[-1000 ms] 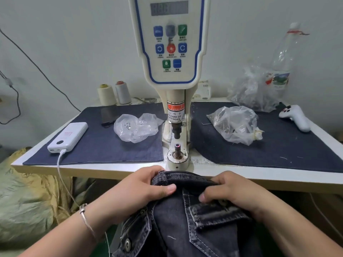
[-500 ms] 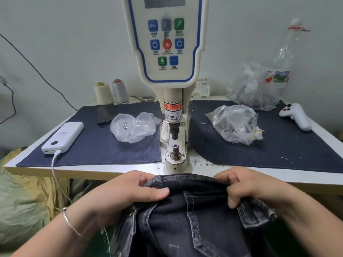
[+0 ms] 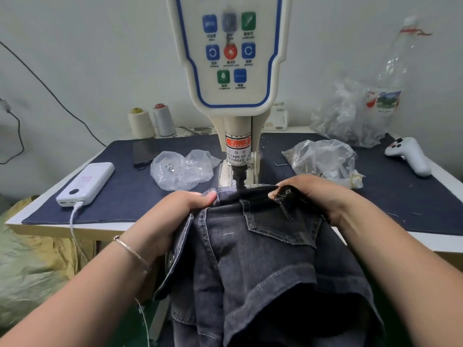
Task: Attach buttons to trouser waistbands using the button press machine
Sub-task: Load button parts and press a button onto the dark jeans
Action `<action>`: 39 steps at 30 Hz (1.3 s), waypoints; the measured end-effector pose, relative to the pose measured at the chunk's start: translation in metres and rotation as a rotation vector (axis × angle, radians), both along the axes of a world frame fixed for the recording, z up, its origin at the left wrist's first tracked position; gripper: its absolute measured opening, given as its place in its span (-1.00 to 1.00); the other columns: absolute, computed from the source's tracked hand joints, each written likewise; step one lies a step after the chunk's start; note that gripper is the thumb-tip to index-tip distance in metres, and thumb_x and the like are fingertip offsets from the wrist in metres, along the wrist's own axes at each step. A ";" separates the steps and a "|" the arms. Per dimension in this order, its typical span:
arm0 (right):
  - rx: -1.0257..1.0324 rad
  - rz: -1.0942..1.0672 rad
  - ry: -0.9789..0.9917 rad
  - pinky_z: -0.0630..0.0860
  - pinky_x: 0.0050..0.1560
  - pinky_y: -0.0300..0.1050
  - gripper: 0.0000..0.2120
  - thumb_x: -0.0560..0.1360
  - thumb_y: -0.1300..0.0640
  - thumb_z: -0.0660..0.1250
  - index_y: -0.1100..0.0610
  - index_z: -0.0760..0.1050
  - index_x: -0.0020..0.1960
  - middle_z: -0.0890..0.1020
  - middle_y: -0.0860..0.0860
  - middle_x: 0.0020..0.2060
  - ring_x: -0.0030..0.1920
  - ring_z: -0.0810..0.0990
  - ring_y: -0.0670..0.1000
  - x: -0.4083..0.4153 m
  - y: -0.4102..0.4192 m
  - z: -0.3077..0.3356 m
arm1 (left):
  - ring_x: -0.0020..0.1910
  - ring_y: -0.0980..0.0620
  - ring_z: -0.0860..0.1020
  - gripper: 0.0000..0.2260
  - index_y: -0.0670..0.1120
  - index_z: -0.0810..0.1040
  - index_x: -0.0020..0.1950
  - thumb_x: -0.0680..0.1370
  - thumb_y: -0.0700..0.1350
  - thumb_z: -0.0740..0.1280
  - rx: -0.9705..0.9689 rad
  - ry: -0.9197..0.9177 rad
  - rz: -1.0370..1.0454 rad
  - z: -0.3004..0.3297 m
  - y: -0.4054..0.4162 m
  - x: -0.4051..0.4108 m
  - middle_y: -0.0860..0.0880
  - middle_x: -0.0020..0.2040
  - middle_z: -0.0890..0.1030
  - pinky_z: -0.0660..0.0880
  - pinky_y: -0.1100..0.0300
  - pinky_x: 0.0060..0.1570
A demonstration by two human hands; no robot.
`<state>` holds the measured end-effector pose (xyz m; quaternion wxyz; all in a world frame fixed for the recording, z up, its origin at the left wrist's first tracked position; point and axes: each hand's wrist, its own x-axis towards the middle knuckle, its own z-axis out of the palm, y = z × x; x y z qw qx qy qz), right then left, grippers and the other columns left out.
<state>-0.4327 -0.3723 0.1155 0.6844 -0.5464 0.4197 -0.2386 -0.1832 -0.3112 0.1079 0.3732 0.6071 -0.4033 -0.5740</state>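
Note:
The cream button press machine (image 3: 233,71) stands at the table's middle, its dark punch (image 3: 239,175) pointing down. Dark grey denim trousers (image 3: 263,246) hang from the table edge toward me. Their waistband (image 3: 246,191) lies stretched right under the punch and covers the lower die. My left hand (image 3: 172,209) grips the waistband on the left, thumb on top. My right hand (image 3: 310,194) pinches the waistband's right end, where a folded flap sticks up. A metal button (image 3: 172,259) shows on the fly edge below my left wrist.
Two clear plastic bags (image 3: 183,169) (image 3: 323,157) lie either side of the machine on the navy mat (image 3: 130,191). A white power bank (image 3: 86,184) with its cable, a phone, two thread cones (image 3: 150,121), a white handheld controller (image 3: 411,155) and a plastic bottle stand around.
Both hands carried the waistband forward and up from the table's front edge onto the machine. It now covers the lower die, which was bare before.

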 end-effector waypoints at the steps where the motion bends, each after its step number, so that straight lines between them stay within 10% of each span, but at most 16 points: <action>1: -0.002 -0.016 0.000 0.49 -0.50 -0.24 -0.64 0.51 0.31 0.28 0.12 0.52 -0.44 0.57 0.07 -0.49 -0.51 0.57 -0.01 0.001 -0.002 -0.001 | -0.38 0.17 0.66 -0.71 -0.23 0.64 -0.11 0.67 -0.08 0.28 -0.025 -0.075 0.010 -0.002 -0.004 0.001 -0.02 -0.34 0.71 0.53 0.41 -0.35; 4: 0.007 -0.054 -0.017 0.48 -0.49 -0.24 -0.64 0.49 0.29 0.28 0.12 0.48 -0.46 0.56 0.08 -0.50 -0.51 0.55 0.01 0.004 -0.010 -0.004 | -0.17 -0.09 0.70 -0.65 -0.34 0.60 0.02 0.61 -0.02 0.36 -0.103 -0.135 0.026 -0.006 -0.016 0.002 -0.22 -0.12 0.72 0.58 0.14 -0.02; 11: -0.229 -0.128 0.133 0.33 -0.45 -0.26 -0.73 0.43 0.18 0.34 0.42 0.42 -0.16 0.36 0.26 -0.34 -0.27 0.36 0.04 0.005 -0.018 -0.021 | -0.12 -0.16 0.68 -0.73 -0.20 0.64 -0.03 0.57 0.02 0.37 -0.287 -0.331 -0.063 -0.015 -0.025 0.003 -0.18 -0.10 0.72 0.54 -0.06 0.06; 14: -0.305 -0.092 0.182 0.17 -0.38 -0.13 -0.72 0.28 -0.01 0.35 0.21 0.38 -0.29 0.33 0.09 -0.37 -0.33 0.27 0.00 0.008 -0.014 -0.022 | -0.17 -0.07 0.59 -0.60 -0.25 0.59 -0.06 0.47 0.12 0.37 -0.293 -0.273 -0.067 -0.024 -0.022 0.004 -0.15 -0.16 0.68 0.49 -0.05 0.05; 18: -0.363 -0.079 0.180 0.17 -0.27 -0.08 -0.41 0.17 -0.14 0.36 0.41 0.32 -0.23 0.33 0.11 -0.32 -0.27 0.28 0.02 0.009 -0.010 -0.025 | -0.23 0.00 0.47 -0.57 -0.23 0.51 -0.18 0.59 0.15 0.35 -0.309 -0.284 -0.109 -0.033 -0.025 0.008 -0.09 -0.26 0.55 0.37 0.03 -0.08; 26: -0.374 -0.083 0.119 0.21 -0.12 -0.05 -0.47 0.33 -0.01 0.34 0.51 0.39 -0.11 0.41 0.17 -0.25 -0.21 0.33 0.10 0.007 -0.015 -0.037 | -0.18 -0.05 0.57 -0.63 -0.31 0.59 -0.04 0.61 0.04 0.36 -0.315 -0.251 -0.128 -0.046 -0.037 0.014 -0.14 -0.18 0.65 0.46 0.00 0.00; 31: -0.396 -0.124 0.101 0.48 -0.22 -0.24 -0.82 0.43 0.15 0.35 0.23 0.62 -0.05 0.64 0.04 -0.25 -0.25 0.58 -0.07 0.008 -0.017 -0.039 | -0.07 0.02 0.68 -0.89 -0.10 0.64 0.09 0.61 -0.12 0.38 -0.365 -0.186 -0.077 -0.049 -0.038 0.015 -0.03 -0.04 0.73 0.56 0.11 0.04; 39: -0.439 -0.239 0.146 0.39 -0.40 -0.39 -0.75 0.51 0.27 0.20 0.04 0.56 -0.23 0.56 -0.08 -0.38 -0.37 0.48 -0.18 0.009 -0.017 -0.040 | -0.31 0.06 0.64 -0.92 -0.07 0.52 0.08 0.62 -0.22 0.33 -0.357 -0.114 -0.083 -0.042 -0.029 0.012 -0.05 -0.22 0.71 0.53 0.27 -0.32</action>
